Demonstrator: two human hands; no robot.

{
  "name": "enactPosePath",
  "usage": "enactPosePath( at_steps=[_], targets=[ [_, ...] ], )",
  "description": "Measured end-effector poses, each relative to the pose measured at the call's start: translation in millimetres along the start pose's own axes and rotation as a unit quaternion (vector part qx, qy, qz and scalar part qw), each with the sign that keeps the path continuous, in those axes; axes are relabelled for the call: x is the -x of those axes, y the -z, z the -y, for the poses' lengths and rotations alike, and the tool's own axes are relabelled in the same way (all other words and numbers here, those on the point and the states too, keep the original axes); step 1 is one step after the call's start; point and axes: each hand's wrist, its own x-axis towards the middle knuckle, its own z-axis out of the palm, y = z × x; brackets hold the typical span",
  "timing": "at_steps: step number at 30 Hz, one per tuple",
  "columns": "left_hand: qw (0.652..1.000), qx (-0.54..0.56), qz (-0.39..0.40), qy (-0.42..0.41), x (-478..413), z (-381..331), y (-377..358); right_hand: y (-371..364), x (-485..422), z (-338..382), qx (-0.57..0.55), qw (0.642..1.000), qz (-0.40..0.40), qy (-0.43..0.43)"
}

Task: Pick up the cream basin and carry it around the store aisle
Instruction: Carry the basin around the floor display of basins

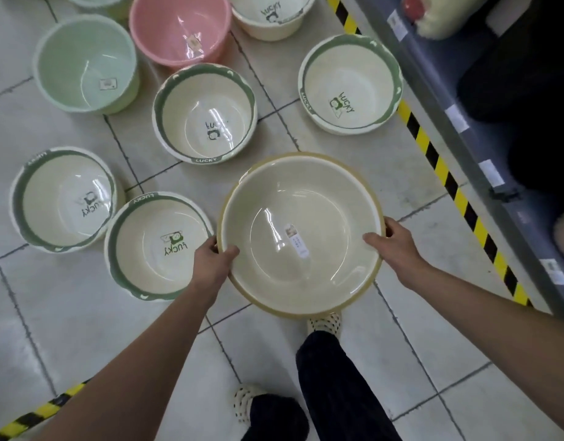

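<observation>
The cream basin (301, 230) is round with a tan rim and a small label inside. It hangs level above the tiled floor, in front of my legs. My left hand (212, 259) grips its left rim, thumb inside and fingers under the edge. My right hand (395, 241) grips the right rim the same way. The basin is empty.
Several basins stand on the floor ahead and to the left: cream ones with green "LUCKY" rims (204, 114), a mint one (86, 63), a pink one (180, 28). A grey shelf unit (484, 148) with yellow-black floor tape (446, 176) runs along the right.
</observation>
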Motion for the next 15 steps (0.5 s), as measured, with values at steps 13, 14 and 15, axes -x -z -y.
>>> enactPosePath(
  at_steps=[13,14,15],
  targets=[
    [0.996,-0.078,0.042,0.001,-110,39,-62,-35,-125,-62,-0.04,0.996,-0.006,-0.083],
    [0.996,-0.081,0.04,-0.001,-119,44,-66,-39,-133,-68,-0.046,0.995,-0.005,-0.085],
    [0.996,-0.079,0.038,-0.002,-127,47,-69,-42,-141,-73,-0.052,0.995,-0.007,-0.086]
  ],
)
